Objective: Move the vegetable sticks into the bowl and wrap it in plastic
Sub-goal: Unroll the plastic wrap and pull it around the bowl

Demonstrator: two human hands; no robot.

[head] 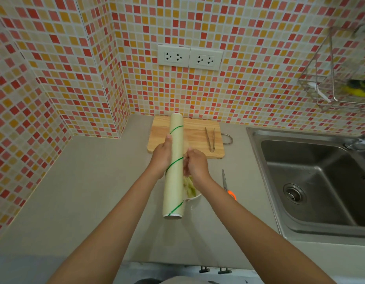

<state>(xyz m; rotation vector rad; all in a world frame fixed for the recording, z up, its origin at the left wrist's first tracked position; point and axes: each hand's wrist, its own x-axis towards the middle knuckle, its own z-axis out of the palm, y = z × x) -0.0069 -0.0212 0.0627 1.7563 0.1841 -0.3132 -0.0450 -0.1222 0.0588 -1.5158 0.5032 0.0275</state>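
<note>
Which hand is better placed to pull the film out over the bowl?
Right. The right hand already pinches the film edge beside the roll, which the left hand grips.

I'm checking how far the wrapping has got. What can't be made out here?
Head view only:
- bowl: mostly hidden by the roll and the right hand.
- vegetable sticks: partly hidden, number unclear.
- Film: too clear to tell how far it is pulled.
- left hand fingers: behind the roll.
</note>
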